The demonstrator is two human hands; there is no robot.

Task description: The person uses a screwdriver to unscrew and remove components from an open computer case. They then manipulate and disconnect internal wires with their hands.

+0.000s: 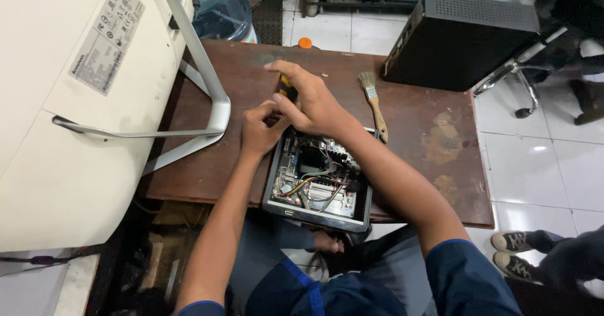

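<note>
- Small computer case (318, 181): open, lid off, lying flat at the near edge of the brown counter (415, 133), partly overhanging toward the person's lap. Circuit board, black fan block and coloured wires are exposed inside.
- Screwdriver (287, 89): black and yellow handle, held upright over the far left corner of the case. The shaft and tip are hidden behind the hands.
- Right hand (308, 102): closed around the screwdriver handle from above, fingers curled, forearm crossing over the right side of the case.
- Left hand (261, 127): fingers bent and pinched together just below the right hand, touching it, at the case's far left corner. Whether it grips the shaft or a small part cannot be told.
- Paintbrush (374, 105): wooden handle, pale bristles pointing away from the person, lying on the counter just right of the hands, its handle end near the case's far right corner.
- Black computer box (459, 39): stands at the far right corner of the counter, well apart from the case.
- White monitor (75, 102): back side up, with a silver stand (211, 96), leaning at the left end of the counter.
- Another person's sneakers (513, 253): on the tiled floor at right.
</note>
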